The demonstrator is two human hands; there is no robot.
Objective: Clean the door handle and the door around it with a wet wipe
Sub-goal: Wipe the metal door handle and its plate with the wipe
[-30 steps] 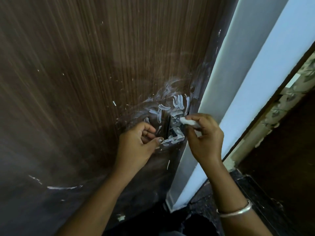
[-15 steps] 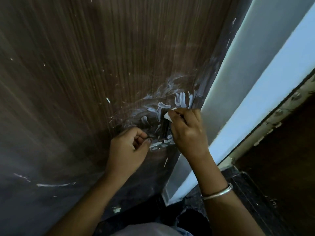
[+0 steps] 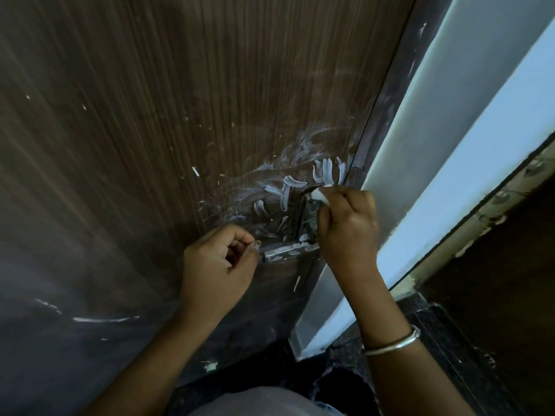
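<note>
Right hand [image 3: 348, 226], fingers pinched on balled wet wipe [image 3: 319, 194], pressed at top of door handle [image 3: 288, 252] plate near door [image 3: 150, 145] edge. Left hand [image 3: 219, 265], fingers curled together, touching lever tip. Best: steady lever, short firm strokes over white smears [image 3: 292, 184], refolding wipe when loaded.

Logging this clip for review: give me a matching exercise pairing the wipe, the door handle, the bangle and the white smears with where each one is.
Things:
1. wet wipe
2. door handle
3. bangle
4. white smears

Places:
A. on the right wrist
B. on the door above the handle
C. pinched in the right hand
D. by the left hand fingertips

Pairs: 1-C, 2-D, 3-A, 4-B
</note>
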